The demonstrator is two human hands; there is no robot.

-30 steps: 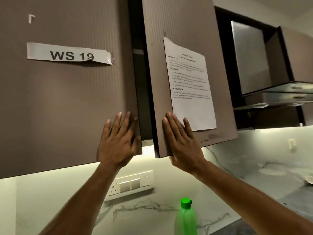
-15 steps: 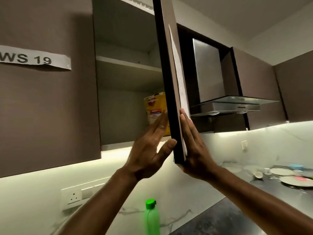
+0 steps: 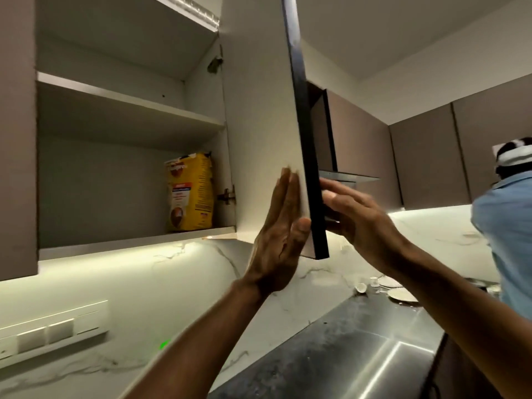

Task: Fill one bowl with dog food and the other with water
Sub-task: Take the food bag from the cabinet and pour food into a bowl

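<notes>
cabinet (image 3: 126,180): open, lower shelf in view; upper shelf shows nothing from this angle.
cabinet door (image 3: 259,116): swung out edge-on to the camera, between the two hands.
countertop (image 3: 331,349): dark, with plates (image 3: 401,295) and a cup (image 3: 360,288) far along it; no bowl can be told for certain.
dog food bag (image 3: 190,191): yellow, upright at the right end of the lower shelf, untouched.
left hand (image 3: 277,234): fingers straight, flat against the door's inner face, holding nothing.
right hand (image 3: 354,217): fingers loosely spread on the door's outer side, blurred, gripping nothing.
done: access to the food only, by my reading.
left: take the bag down, find both bowls, pour food, add water.
</notes>
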